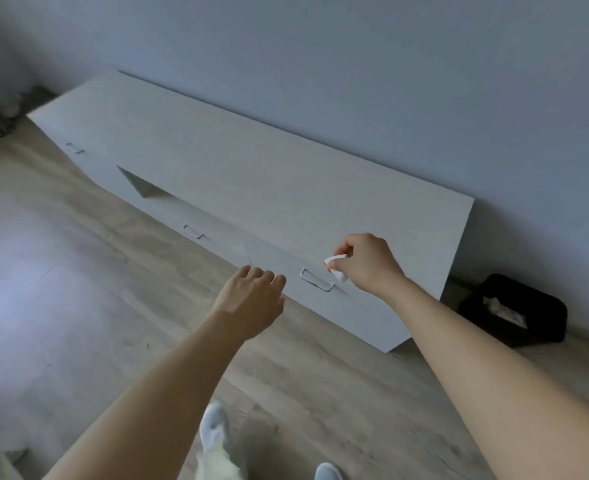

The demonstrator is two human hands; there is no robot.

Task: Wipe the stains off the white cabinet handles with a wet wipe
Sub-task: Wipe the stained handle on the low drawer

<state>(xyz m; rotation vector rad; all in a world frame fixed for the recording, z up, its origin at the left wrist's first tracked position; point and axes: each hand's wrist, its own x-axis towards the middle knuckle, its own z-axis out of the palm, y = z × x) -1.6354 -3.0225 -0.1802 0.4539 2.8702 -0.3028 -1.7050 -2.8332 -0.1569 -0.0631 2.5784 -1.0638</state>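
The wet wipe (335,264) is pinched in our right hand (366,263), bunched small, just above the right end of the nearest cabinet handle (317,279) on the low white cabinet (237,174). Our left hand (251,297) hovers relaxed and holds nothing, just left of that handle. With so little wipe showing, we could rub with our fingers instead and smear the stains. We might also miss the handle's underside. Two more handles wait: the middle handle (193,231) and the far handle (74,147); a drying wipe may fail there.
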